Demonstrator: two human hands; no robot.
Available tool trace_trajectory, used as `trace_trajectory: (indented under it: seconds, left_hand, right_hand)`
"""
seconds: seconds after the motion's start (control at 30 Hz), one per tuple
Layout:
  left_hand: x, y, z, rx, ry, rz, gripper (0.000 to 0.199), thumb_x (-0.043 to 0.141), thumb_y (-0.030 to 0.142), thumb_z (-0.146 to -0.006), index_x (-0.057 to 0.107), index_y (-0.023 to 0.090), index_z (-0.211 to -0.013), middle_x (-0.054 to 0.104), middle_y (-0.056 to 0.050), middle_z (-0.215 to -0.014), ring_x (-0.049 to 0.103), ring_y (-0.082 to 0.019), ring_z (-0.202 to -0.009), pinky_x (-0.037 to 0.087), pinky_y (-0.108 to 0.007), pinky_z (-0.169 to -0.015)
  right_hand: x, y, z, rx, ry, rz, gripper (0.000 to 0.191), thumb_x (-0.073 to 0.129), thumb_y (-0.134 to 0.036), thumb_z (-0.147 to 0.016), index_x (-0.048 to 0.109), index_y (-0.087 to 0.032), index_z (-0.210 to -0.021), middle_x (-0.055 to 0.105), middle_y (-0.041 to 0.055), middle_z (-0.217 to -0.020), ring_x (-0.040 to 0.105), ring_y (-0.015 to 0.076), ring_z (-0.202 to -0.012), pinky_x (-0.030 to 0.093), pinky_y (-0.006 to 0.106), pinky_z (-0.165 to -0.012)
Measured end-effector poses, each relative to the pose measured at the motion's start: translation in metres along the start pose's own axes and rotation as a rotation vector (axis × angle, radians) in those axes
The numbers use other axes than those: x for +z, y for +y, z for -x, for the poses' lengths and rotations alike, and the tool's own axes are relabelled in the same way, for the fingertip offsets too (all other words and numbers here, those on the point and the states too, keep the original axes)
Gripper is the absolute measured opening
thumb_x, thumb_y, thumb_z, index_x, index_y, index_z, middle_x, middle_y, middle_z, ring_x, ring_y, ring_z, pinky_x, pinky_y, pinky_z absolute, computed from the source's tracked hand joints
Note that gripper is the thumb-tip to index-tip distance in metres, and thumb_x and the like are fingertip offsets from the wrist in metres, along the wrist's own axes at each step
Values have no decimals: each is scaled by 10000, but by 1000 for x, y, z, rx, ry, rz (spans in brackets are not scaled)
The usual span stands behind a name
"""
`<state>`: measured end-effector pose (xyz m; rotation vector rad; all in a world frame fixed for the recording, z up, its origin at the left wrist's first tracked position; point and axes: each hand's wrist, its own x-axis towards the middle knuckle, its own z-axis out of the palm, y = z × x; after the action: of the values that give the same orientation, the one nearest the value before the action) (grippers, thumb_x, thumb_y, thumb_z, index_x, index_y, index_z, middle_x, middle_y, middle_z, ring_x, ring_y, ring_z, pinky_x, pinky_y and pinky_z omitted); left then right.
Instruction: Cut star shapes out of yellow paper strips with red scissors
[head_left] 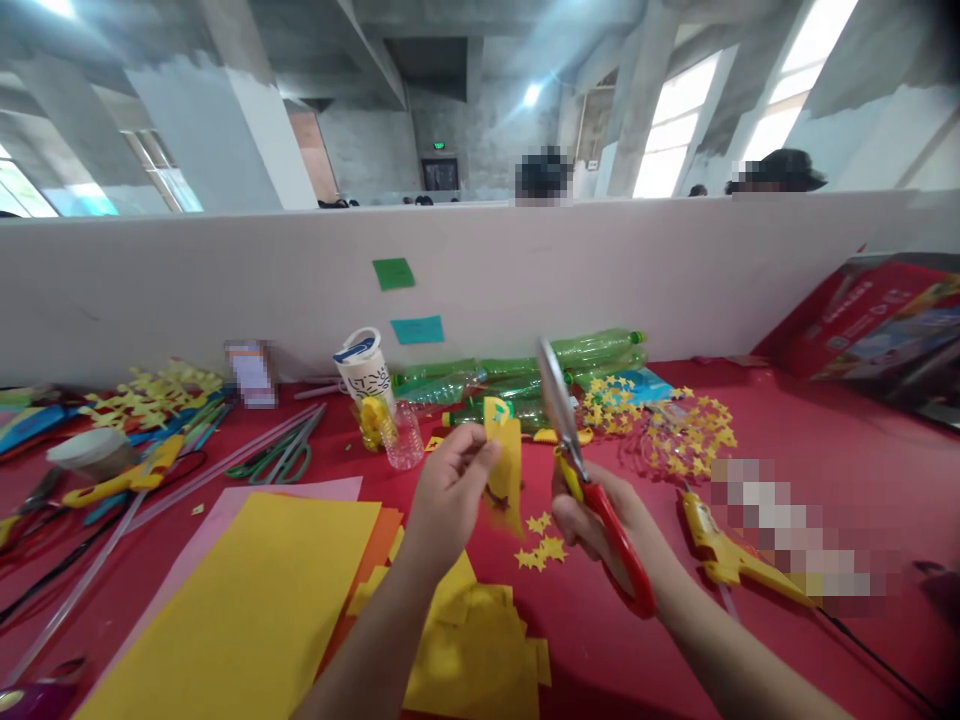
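Observation:
My left hand (450, 495) pinches a strip of yellow paper (511, 465) between thumb and fingers; a dark star-shaped patch shows near its lower end. Red-handled scissors (556, 395) are gripped in my right hand (619, 510), blades pointing up and away, just right of the strip and apart from it. I cannot tell how far the blades are spread. Below, between my hands, a few yellow paper stars (551, 550) lie on the red tabletop (615, 650). Cut yellow paper pieces (480, 650) are piled under my left forearm, beside large yellow sheets (247, 590).
A yellow glue gun (720, 545) lies at right, its cord trailing off. Star clusters (690, 435), green plastic bottles (600, 350) and a patterned cup (365, 370) stand or lie before the white partition (525, 270). Green-handled scissors (289, 455) and another glue gun (142, 475) are left.

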<state>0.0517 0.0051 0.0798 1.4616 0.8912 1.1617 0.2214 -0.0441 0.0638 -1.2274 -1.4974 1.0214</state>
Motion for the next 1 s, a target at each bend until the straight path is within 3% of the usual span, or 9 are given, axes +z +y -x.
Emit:
trace_trajectory:
  seconds: [0.17,0.3,0.43,1.0]
  left_hand:
    - [-28,9,-4,60,175,110,141,556,305,-874,514,207,-782,447,42,-655,425,-89,-564,357,-193,-518]
    - [-42,16,-2,139,222,-80,218,565,295,-871,473,191,-703,378,45,-633,367,-82,-558,313,-192,-501]
    - [-45,17,0,166,170,-221,239,550,309,-879,466,191,-689,336,50,-600,328,-79,-517,278,-202,-464]
    - [-39,13,3,94,93,-90,131,557,287,-855,573,189,-770,521,5,-720,462,-110,-620,390,-227,-545]
  right_hand:
    - [-2,-1,2,45,-290,70,442,546,-612,-812,413,-197,-735,398,-38,-654,350,113,-561,281,233,-499]
    - [3,6,4,27,-401,148,473,477,-655,-848,429,-191,-767,418,-31,-676,353,119,-588,275,234,-512]
    - [6,6,6,16,-417,135,488,412,-657,-880,413,-194,-725,434,-32,-627,363,109,-536,252,233,-483]
    - [6,-9,9,39,-445,129,515,400,-668,-884,419,-201,-665,487,-25,-563,397,102,-472,256,242,-456]
